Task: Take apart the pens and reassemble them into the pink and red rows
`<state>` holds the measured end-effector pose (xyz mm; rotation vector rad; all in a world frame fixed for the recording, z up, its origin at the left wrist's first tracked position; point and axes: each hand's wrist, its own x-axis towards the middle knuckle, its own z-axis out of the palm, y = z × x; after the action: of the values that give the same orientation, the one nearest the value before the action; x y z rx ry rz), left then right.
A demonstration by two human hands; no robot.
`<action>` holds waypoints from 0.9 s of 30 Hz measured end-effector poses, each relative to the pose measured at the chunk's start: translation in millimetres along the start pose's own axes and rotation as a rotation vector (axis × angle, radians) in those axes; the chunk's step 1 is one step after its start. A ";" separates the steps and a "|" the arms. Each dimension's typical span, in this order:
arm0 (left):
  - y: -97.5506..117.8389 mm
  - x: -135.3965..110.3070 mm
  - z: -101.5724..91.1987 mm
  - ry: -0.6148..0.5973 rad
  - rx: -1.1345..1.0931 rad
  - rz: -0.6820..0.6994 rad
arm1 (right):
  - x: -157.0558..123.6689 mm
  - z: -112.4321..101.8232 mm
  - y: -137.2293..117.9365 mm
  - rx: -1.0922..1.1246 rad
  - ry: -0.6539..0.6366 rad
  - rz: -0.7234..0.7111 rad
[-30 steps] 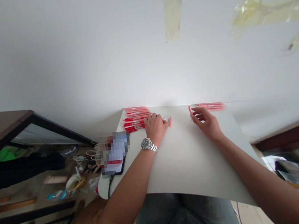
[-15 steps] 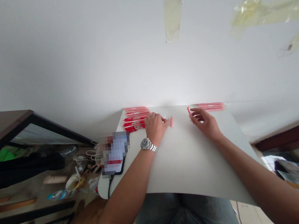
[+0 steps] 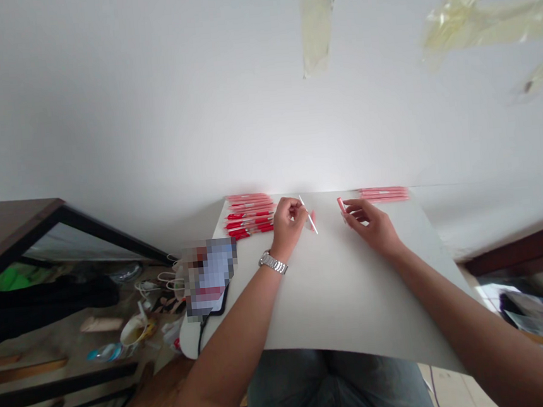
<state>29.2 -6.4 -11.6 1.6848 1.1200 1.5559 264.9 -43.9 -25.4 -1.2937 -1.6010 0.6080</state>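
Observation:
My left hand (image 3: 288, 223) pinches a thin white pen refill (image 3: 314, 227) between thumb and fingertips, tilted over the table. Just behind the refill, a short pink pen part (image 3: 312, 216) lies on the white table (image 3: 340, 286). My right hand (image 3: 373, 225) has its thumb and fingers closed on a pink pen barrel (image 3: 341, 205), whose upper end sticks up; its lower end is partly covered by the fingers. To the left of my left hand lie several red pens (image 3: 249, 223), with pink pens (image 3: 248, 201) above them along the wall.
Several more pink pens (image 3: 383, 193) lie in a row at the back right of the table. A phone (image 3: 211, 278) with a black cable is at the left edge. The wall (image 3: 263, 103) borders the table's far side. Clutter covers the floor at left.
My left hand has turned and lifted slightly, bringing the white refill into clear view across the pink part. My right hand, still holding the pink barrel, has shifted very little.

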 end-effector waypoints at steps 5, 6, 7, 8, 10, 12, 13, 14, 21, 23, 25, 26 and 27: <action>-7.1 -0.2 4.4 -0.053 -0.308 -0.187 | -0.1 0.6 1.9 -0.007 -0.031 -0.041; -8.3 -0.3 4.7 -0.067 -0.361 -0.215 | -0.1 0.6 1.9 -0.011 -0.038 -0.048; -9.1 -0.3 4.8 -0.073 -0.411 -0.241 | -0.3 0.7 1.6 -0.014 -0.046 -0.054; -9.3 -0.3 4.8 -0.073 -0.454 -0.263 | -0.4 0.8 1.2 -0.017 -0.052 -0.058; -8.9 0.1 4.9 -0.069 -0.514 -0.298 | -0.7 1.0 0.0 -0.019 -0.063 -0.063; -7.9 0.6 5.2 -0.068 -0.543 -0.316 | -0.9 1.4 -1.0 -0.022 -0.073 -0.065; -7.7 0.8 5.6 -0.064 -0.552 -0.323 | -1.0 1.6 -1.2 -0.025 -0.078 -0.066; -7.6 1.1 6.0 -0.051 -0.561 -0.329 | -1.1 1.8 -1.4 -0.027 -0.082 -0.069; -10.9 3.4 8.5 0.029 -0.619 -0.386 | -0.5 2.3 -3.2 -0.046 -0.108 -0.091; -11.4 3.7 8.5 0.034 -0.629 -0.375 | -0.2 1.9 -4.4 -0.062 -0.110 -0.098; -11.0 3.8 8.3 0.032 -0.628 -0.359 | 0.2 1.3 -4.7 -0.081 -0.117 -0.109; -10.6 3.7 8.1 0.029 -0.623 -0.354 | 0.5 1.0 -4.4 -0.090 -0.120 -0.116; -10.0 3.6 8.0 0.026 -0.618 -0.350 | 0.7 0.8 -3.8 -0.098 -0.125 -0.123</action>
<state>35.0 2.5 -19.7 1.0027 0.7768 1.4911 262.5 -44.3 -22.3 -1.2370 -1.8185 0.5488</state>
